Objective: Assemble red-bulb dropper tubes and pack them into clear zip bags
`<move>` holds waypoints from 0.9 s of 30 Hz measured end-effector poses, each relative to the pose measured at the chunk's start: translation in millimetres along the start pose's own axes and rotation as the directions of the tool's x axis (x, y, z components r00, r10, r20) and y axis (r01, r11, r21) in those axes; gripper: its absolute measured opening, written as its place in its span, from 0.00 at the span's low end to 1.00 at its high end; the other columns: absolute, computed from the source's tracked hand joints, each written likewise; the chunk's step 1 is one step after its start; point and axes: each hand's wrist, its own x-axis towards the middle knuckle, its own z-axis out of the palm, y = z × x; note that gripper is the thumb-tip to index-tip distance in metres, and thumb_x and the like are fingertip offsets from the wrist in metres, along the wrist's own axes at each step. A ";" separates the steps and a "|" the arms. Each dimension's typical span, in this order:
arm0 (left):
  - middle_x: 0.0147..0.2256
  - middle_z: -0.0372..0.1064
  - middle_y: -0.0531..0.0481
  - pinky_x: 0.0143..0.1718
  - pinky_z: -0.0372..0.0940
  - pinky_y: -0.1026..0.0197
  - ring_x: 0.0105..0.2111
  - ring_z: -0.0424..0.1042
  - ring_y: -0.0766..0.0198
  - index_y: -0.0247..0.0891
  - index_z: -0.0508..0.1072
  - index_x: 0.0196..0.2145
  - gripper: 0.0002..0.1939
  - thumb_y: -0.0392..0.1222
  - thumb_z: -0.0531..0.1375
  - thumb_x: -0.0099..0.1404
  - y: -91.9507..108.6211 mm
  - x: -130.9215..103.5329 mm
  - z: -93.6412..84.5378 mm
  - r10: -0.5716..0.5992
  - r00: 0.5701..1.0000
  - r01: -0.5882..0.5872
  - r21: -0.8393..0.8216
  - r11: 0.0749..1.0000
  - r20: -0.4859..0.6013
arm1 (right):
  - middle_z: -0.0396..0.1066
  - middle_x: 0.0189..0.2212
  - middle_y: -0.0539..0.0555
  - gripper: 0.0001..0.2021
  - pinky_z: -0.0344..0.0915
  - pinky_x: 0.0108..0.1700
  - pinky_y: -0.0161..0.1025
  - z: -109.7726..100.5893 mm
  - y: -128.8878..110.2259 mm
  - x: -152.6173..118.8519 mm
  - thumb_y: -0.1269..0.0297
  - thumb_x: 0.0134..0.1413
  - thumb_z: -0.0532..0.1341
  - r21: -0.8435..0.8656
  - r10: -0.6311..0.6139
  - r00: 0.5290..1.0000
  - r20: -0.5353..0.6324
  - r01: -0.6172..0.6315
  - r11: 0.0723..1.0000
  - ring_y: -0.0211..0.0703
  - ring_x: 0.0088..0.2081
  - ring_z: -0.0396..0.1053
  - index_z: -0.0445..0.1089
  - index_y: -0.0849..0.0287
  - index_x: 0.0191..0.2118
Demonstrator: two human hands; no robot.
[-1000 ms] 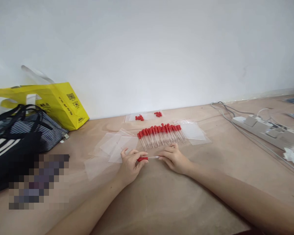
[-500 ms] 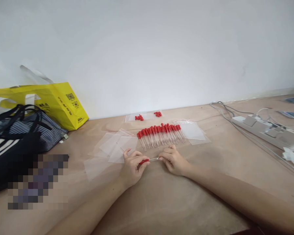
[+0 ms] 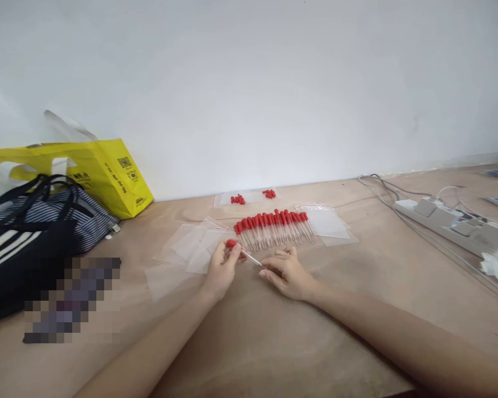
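Observation:
A glass dropper [image 3: 252, 257] with a red rubber bulb slants between my two hands. My left hand [image 3: 221, 273] pinches it close to the bulb, which points up and to the left. The narrow tip reaches the curled fingers of my right hand [image 3: 288, 275], between thumb and forefinger. Just beyond my hands lies a row of several finished droppers [image 3: 271, 226], red bulbs away from me and glass tips toward me. Flat clear zip bags [image 3: 203, 243] overlap to the left of the row.
More zip bags [image 3: 330, 225] lie to the right of the row. Behind it are loose red bulbs [image 3: 269, 194] on clear plastic. A yellow bag [image 3: 108, 177] and a dark striped bag [image 3: 87, 218] stand at left; a power strip [image 3: 448, 221] with cables lies at right.
The dropper has gone from nearly level to slanted, its bulb end raised. My left hand has turned and risen slightly, uncovering the rounded bulb top. The view has shifted a little.

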 end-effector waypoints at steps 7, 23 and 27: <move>0.20 0.63 0.58 0.22 0.66 0.65 0.18 0.67 0.69 0.36 0.50 0.48 0.25 0.37 0.58 0.56 8.0 62.5 -27.4 -0.167 0.981 0.194 0.423 0.885 -0.099 | 0.71 0.30 0.52 0.09 0.44 0.41 0.42 -3.0 8.1 -0.7 0.63 0.55 0.51 -0.106 -0.009 1.000 -0.015 0.007 0.994 0.40 0.35 0.63 0.67 0.57 0.35; 0.32 0.72 0.46 0.39 0.59 0.61 0.37 0.69 0.58 0.36 0.63 0.44 0.18 0.46 0.54 0.57 -4.6 89.1 -39.4 0.081 0.997 -0.036 0.863 0.504 -0.006 | 0.71 0.32 0.52 0.08 0.44 0.41 0.42 -7.8 15.0 -0.1 0.66 0.54 0.51 -0.132 -0.003 1.000 -0.027 -0.001 0.991 0.39 0.35 0.63 0.67 0.57 0.32; 0.37 0.69 0.45 0.43 0.57 0.58 0.43 0.65 0.54 0.38 0.67 0.38 0.13 0.44 0.56 0.54 2.1 67.7 -70.5 0.117 0.993 -0.022 0.912 0.409 -0.029 | 0.71 0.30 0.51 0.08 0.44 0.41 0.42 -7.2 15.1 -0.2 0.66 0.54 0.52 -0.110 -0.011 0.999 -0.032 0.007 0.994 0.39 0.34 0.63 0.67 0.58 0.31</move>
